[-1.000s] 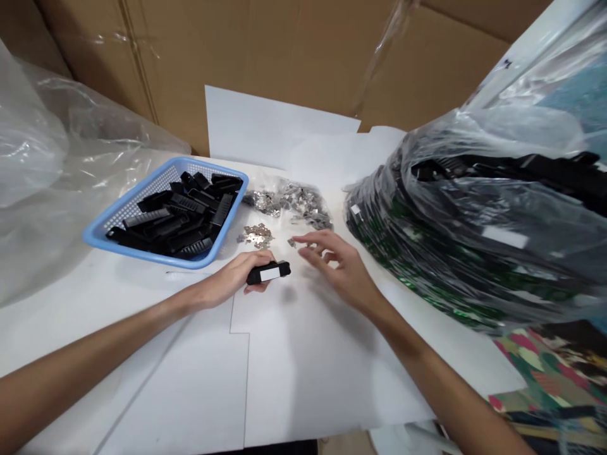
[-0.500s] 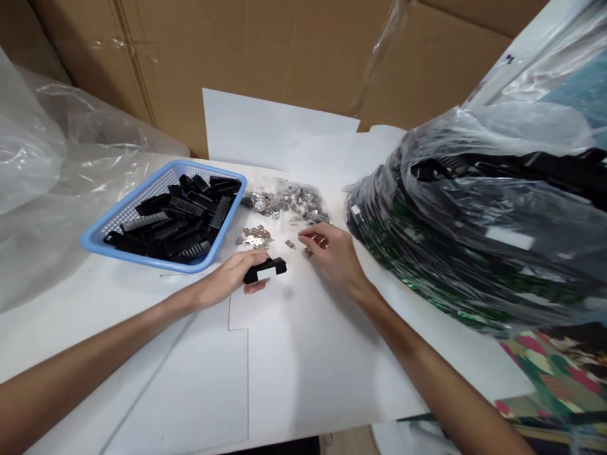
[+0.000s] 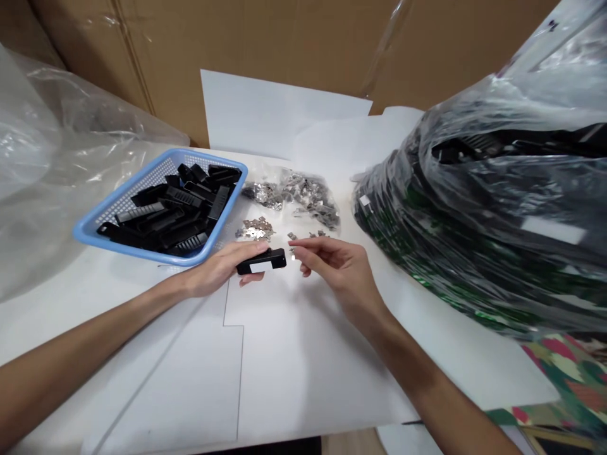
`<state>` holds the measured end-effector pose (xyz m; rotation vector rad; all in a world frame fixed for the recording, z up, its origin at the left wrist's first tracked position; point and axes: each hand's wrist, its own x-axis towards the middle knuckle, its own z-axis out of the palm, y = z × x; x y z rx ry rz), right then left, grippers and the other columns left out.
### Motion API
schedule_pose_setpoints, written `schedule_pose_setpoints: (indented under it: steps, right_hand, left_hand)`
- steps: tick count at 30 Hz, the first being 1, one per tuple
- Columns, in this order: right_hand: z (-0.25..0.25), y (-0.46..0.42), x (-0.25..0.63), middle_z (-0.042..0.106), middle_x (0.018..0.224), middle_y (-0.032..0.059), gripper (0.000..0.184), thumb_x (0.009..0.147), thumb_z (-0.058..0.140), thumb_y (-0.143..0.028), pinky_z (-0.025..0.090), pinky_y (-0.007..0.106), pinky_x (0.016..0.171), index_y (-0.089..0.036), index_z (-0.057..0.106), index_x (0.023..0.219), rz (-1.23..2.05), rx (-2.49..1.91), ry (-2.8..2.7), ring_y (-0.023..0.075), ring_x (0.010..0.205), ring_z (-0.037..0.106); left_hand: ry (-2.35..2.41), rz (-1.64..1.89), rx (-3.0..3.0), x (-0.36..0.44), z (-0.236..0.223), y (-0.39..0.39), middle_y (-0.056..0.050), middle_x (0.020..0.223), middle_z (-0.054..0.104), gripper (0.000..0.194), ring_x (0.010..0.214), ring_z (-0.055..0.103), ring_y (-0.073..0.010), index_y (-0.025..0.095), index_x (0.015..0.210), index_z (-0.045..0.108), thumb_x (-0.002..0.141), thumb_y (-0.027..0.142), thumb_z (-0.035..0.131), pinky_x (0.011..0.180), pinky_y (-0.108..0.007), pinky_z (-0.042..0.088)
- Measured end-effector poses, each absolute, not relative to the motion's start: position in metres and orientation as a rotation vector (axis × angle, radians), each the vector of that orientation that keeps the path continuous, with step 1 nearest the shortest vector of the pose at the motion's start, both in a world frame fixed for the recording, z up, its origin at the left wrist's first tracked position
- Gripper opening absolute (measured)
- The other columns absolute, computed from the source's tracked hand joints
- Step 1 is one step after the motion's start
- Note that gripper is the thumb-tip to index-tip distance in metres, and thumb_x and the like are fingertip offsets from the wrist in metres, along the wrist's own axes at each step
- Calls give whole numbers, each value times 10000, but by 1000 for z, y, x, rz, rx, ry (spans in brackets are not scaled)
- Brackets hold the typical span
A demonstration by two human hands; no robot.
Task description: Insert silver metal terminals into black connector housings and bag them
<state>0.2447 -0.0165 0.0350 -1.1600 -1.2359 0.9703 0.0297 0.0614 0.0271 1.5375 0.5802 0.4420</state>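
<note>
My left hand (image 3: 226, 264) is closed around a black plastic casing (image 3: 262, 261), a white patch on the side facing me. To its right, my right hand (image 3: 332, 262) pinches a small metal clip (image 3: 292, 251) between thumb and forefinger, just off the casing's right end. The clip's exact shape is too small to make out. Beyond the left hand lies a loose pile of small metal pieces (image 3: 256, 229). A few more metal pieces (image 3: 318, 234) lie behind the right hand, partly hidden by its fingers.
A blue basket (image 3: 90, 235) of black casings stands at the left. Clear bags of metal pieces (image 3: 308, 194) lie at the back. On the right bulges a large plastic bag (image 3: 455, 253) with black parts inside. A cardboard wall (image 3: 284, 44) closes off the back.
My right hand has picked up a metal clip from the table and come left and nearer with it, towards the casing. My left hand has kept hold of the casing, shifting slightly left.
</note>
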Motion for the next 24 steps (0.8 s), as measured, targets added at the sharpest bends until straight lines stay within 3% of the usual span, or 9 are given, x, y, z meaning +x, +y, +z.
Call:
schedule_pose_setpoints:
  steps: [3,7,10,14,24]
  right_hand:
    - [33,-20,241,779,850,25,127,850,804,-280,608,286,636,-220,830,959,819,-1162,-1167,128,630,670]
    - [25,-22,233,791,935,38,86,879,776,-253,638,317,757,-225,823,946,722,-1175,-1261,167,778,732]
    - [20,-22,229,790,929,27,91,900,750,-216,631,321,810,-240,825,945,666,-1168,-1348,181,878,741]
    - [18,-23,227,779,907,18,124,915,736,-206,624,339,799,-262,823,983,582,-1180,-1359,183,851,726]
    - [11,-25,224,750,878,27,211,961,674,-124,591,339,743,-258,800,1064,208,-1169,-1621,181,789,697]
  left_hand:
    - [596,462,1571,33,27,58,-17,734,666,358,651,573,-134,161,965,678,988,513,615,640,-275,473]
    - [800,541,1756,34,25,46,-25,878,766,364,720,662,-152,199,1114,677,891,472,766,649,-261,500]
    - [902,658,1999,31,22,38,-12,934,772,321,694,665,-141,216,1113,703,910,460,748,626,-251,512]
    - [861,803,2213,30,14,32,-24,1018,795,262,842,745,-178,221,1155,706,938,367,717,729,-261,580]
    - [864,998,2405,29,2,26,-38,1086,808,286,925,785,-211,232,1224,666,954,315,708,812,-301,635]
